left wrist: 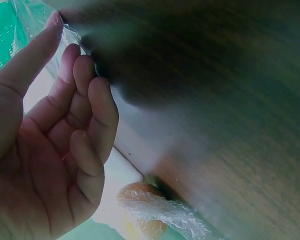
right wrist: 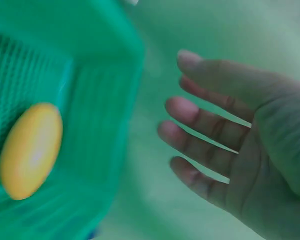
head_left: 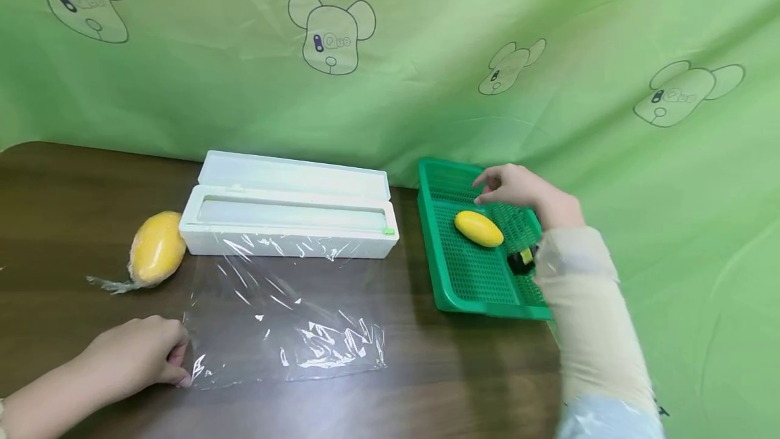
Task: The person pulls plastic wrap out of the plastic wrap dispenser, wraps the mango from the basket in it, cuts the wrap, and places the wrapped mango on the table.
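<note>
At the near left corner of a clear sheet of plastic wrap [head_left: 274, 324], my left hand [head_left: 137, 358] touches the film with its thumb tip. The left wrist view shows that thumb extended and the other fingers loosely bent, a gap between them. The sheet runs out from a white wrap dispenser box [head_left: 289, 242] with its lid raised. My right hand [head_left: 518, 188] hovers over the green basket [head_left: 445, 300], fingers spread and slightly curved, holding nothing. Just below it in the basket lies a smooth yellow mango-like fruit [head_left: 479, 229], also seen in the right wrist view [right wrist: 31, 151].
Left of the box sits another yellow fruit [head_left: 157, 249] wrapped in film, its twisted end pointing left. A dark object with a yellow-green patch [head_left: 521, 261] lies in the basket, partly behind my right arm. A green printed curtain [head_left: 414, 114] hangs behind the brown table [head_left: 463, 371].
</note>
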Tool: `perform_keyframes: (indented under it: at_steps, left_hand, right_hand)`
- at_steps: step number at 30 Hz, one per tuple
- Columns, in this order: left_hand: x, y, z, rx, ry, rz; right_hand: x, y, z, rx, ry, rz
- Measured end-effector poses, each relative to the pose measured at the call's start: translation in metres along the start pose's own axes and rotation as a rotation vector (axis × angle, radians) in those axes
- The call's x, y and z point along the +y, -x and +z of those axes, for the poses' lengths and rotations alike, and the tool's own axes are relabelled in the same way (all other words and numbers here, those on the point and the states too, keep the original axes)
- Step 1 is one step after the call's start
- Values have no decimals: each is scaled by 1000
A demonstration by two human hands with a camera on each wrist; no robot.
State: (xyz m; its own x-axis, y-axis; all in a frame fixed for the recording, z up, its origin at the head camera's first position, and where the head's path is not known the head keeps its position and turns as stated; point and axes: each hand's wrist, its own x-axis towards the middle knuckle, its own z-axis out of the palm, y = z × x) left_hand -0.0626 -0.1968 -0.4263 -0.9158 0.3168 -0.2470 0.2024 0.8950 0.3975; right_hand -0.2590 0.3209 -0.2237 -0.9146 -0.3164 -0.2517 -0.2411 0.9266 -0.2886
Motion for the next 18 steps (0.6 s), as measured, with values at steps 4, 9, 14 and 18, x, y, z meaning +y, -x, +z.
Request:
perform_keyframes:
  at_steps: [4,9,14,18]
  left_hand:
    - [-3,4,4,8,4,-16]
    - [-4,7,10,26,5,-21]
    - [-2,3,8,39,0,-33]
    - [1,0,1,39,-8,-15]
  right_hand:
    - [40,-34,24,19,-101,100]
    - [78,-50,74,-107,-202,209]
    - [100,-54,92,-168,-226,262]
    - [108,-50,90,-150,-204,258]
